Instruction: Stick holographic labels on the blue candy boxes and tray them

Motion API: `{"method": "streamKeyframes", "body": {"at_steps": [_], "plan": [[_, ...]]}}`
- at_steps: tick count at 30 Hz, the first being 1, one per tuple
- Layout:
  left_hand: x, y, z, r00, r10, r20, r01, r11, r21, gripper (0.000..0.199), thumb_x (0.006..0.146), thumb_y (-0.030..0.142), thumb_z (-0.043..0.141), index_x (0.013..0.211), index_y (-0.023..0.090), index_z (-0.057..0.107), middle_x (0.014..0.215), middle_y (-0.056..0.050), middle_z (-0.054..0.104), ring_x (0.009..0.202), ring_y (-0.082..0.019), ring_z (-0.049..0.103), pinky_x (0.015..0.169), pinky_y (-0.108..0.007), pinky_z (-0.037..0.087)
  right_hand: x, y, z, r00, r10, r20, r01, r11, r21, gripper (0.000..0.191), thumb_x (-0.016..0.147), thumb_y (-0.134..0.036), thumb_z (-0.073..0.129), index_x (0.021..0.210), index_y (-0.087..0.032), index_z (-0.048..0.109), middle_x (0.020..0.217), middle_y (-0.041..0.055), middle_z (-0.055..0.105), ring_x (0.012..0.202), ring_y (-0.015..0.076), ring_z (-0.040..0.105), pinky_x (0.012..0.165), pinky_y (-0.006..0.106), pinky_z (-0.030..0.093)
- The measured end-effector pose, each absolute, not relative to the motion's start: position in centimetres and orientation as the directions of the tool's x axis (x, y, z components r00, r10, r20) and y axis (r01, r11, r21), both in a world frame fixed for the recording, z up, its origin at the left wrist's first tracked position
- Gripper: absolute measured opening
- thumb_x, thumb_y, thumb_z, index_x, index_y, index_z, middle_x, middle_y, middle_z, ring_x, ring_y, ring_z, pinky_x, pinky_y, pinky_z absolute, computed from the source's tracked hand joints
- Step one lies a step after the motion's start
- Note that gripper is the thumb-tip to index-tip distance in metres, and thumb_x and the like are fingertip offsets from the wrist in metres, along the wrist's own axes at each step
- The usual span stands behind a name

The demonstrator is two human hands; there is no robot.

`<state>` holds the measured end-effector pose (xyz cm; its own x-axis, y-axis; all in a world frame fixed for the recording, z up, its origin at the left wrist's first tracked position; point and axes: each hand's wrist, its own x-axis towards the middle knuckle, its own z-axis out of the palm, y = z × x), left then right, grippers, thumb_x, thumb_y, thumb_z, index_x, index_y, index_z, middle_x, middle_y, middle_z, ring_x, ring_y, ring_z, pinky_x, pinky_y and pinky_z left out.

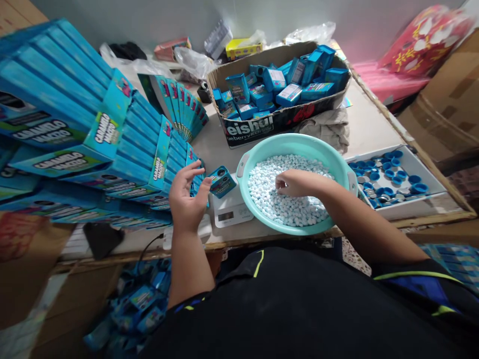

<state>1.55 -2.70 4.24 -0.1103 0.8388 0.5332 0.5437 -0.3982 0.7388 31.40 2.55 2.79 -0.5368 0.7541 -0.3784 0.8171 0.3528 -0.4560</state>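
My left hand is held palm up with its fingers apart, beside the stacked blue cartons. Its thumb comes close to a small blue box; whether they touch I cannot tell. That box sits tilted on a white digital scale. My right hand reaches into a turquoise basin full of small white and pale blue candies. Its fingers are curled round some of the candies, and the fingertips are partly hidden.
Tall stacks of blue cartons rise at left. Behind the basin stands a cardboard box of small blue boxes, with a crumpled cloth beside it. A white tray holds blue caps at right. More blue boxes lie below the table.
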Motion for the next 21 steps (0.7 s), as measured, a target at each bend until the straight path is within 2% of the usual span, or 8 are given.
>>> {"method": "streamKeyframes", "body": {"at_steps": [4, 8, 13, 21], "plan": [[1.5, -2.8, 4.2, -0.110, 0.830, 0.547, 0.569, -0.399, 0.719, 0.022, 0.090, 0.037, 0.069, 0.105, 0.022, 0.068, 0.129, -0.008, 0.066, 0.124, -0.024, 0.062, 0.110, -0.045, 0.050, 31.5, 2.6, 2.5, -0.545, 0.750, -0.374, 0.810, 0.357, -0.465, 0.011, 0.082, -0.024, 0.066, 0.089, -0.021, 0.074, 0.088, 0.0061, 0.074, 0.072, 0.0188, 0.062, 0.061, 0.031, 0.038], [1.1, -2.9, 4.1, -0.108, 0.815, 0.569, 0.573, -0.417, 0.705, 0.020, 0.091, 0.035, 0.068, 0.105, 0.021, 0.068, 0.126, -0.008, 0.067, 0.122, -0.024, 0.063, 0.108, -0.044, 0.051, 31.7, 2.8, 1.8, -0.562, 0.743, -0.364, 0.801, 0.377, -0.465, 0.017, 0.087, -0.034, 0.064, 0.093, -0.022, 0.074, 0.092, 0.0063, 0.074, 0.073, 0.0181, 0.062, 0.062, 0.031, 0.039], [0.7, -3.1, 3.9, -0.117, 0.814, 0.569, 0.595, -0.402, 0.696, 0.020, 0.091, 0.036, 0.067, 0.103, 0.020, 0.068, 0.123, -0.009, 0.068, 0.119, -0.024, 0.065, 0.104, -0.042, 0.052, 31.7, 2.8, 1.9, -0.564, 0.719, -0.407, 0.811, 0.386, -0.440, 0.025, 0.089, -0.040, 0.062, 0.099, -0.020, 0.073, 0.097, 0.0077, 0.074, 0.077, 0.0186, 0.062, 0.065, 0.031, 0.039], [1.3, -3.0, 4.0, -0.092, 0.837, 0.540, 0.598, -0.387, 0.702, 0.017, 0.090, 0.035, 0.067, 0.102, 0.022, 0.068, 0.123, -0.008, 0.068, 0.120, -0.024, 0.063, 0.109, -0.045, 0.049, 31.6, 2.9, 2.5, -0.547, 0.710, -0.444, 0.825, 0.366, -0.430, 0.024, 0.089, -0.040, 0.062, 0.100, -0.021, 0.073, 0.099, 0.0070, 0.073, 0.078, 0.0187, 0.061, 0.064, 0.030, 0.037]]}}
